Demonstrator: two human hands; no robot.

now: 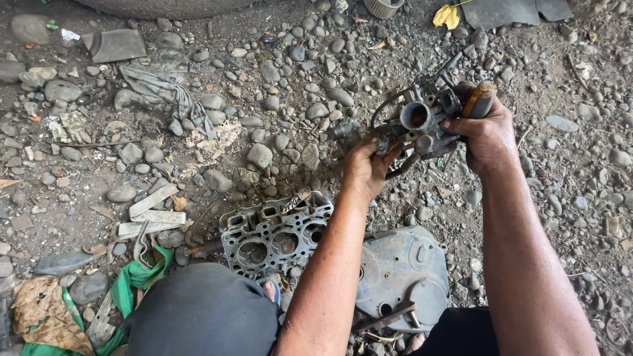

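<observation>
Along the left edge of the stony ground lie round grey pebbles, a crumpled brown leaf at the bottom left corner, and a strip of green cloth curling beside it. Flat pale strips rest on the dirt just above the cloth, and a twisted grey rag lies farther up among the stones.

Nearer the middle, a dull metal gasket plate, pierced with round and oblong holes, lies flat just above the person's dark-clad knee. To its right sits a blue-grey cast engine cover, scuffed and rusty, with a rusted bar lying across its lower edge.

The left hand reaches up from the bottom edge, forearm straight, fingers curled shut around the lower left part of a grimy carburettor. That part is held up above the ground, right of centre, its round open throat facing the camera, with thin black hoses looping off it.

The right hand comes in from the lower right corner, wrist bent, closed on the carburettor's right side while also clasping a tool's worn orange-brown handle.

A yellow leaf lies at the top edge.
</observation>
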